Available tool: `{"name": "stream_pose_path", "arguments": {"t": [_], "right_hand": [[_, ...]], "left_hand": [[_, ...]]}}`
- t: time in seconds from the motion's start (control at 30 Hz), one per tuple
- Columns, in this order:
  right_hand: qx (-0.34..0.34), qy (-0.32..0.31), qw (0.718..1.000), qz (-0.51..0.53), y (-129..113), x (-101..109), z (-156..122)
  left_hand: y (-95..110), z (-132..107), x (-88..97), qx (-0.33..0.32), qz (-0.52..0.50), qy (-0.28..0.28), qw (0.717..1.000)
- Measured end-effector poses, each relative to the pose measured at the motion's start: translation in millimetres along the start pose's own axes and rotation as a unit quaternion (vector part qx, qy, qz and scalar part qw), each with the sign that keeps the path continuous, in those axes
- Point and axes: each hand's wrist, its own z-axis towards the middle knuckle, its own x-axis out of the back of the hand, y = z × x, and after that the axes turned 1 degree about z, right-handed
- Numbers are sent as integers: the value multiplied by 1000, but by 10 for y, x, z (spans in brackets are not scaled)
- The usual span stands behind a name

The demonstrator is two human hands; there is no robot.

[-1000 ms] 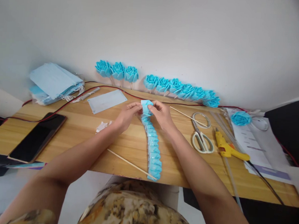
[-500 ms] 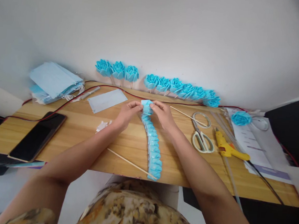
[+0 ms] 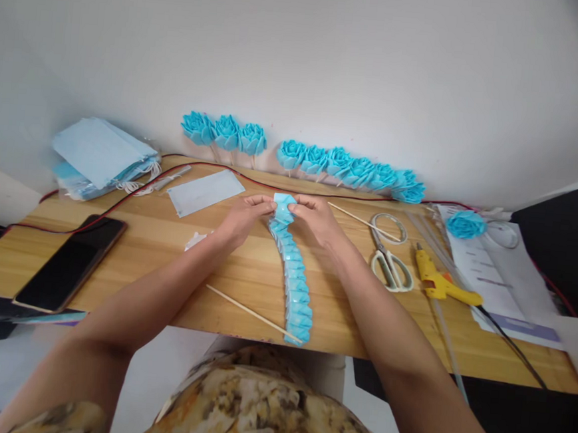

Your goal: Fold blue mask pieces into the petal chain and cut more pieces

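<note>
A long strip of folded blue petals [image 3: 295, 270] runs from the middle of the table to its front edge. My left hand [image 3: 245, 218] pinches the left side of its far end between thumb and fingers. Opposite it, my right hand [image 3: 315, 217] pinches the right side of the same end. The strip's near end lies on the tabletop, touching one tip of a thin wooden stick [image 3: 249, 312]. Some small white scraps [image 3: 196, 240] lie beside my left forearm, partly hidden by it.
Several blue flowers on sticks [image 3: 338, 162] lean on the wall. Right: scissors [image 3: 392, 271], tape roll [image 3: 402, 227], yellow glue gun [image 3: 438, 283], second stick [image 3: 359, 220], loose blue flower [image 3: 466, 224]. Left: mask stack [image 3: 106, 152], flat blue sheet [image 3: 205, 192], phone [image 3: 70, 262], red-black cable [image 3: 135, 194].
Both hands keep their pinch on the far end of the strip, and its top folds have shifted slightly. The whole view has moved a little.
</note>
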Motion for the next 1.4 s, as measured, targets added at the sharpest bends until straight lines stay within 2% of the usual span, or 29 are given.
{"name": "stream_pose_path", "arguments": {"t": [0.23,0.4,0.67,0.9,1.07,1.2,1.4], "right_hand": [[12,8,999,-31,2,31,4],[31,42,997,-62,63,1,37],[63,45,990,-117,126,-14,35],[51,71,995,-52,109,-88,35],[17,35,999,3,62,-30,34],[37,17,999,-7,39,27,23],[7,-5,1000,-6,29,-23,4]], "left_hand": [[-11,4,8,-22,2,7,1000],[4,9,-24,-29,-14,4,999],[87,-26,-37,-40,64,51,996],[124,-28,-37,-30,68,49,996],[98,2,-22,-18,52,44,998],[44,31,-1,-23,47,51,997],[70,-7,-31,-32,65,53,996]]}}
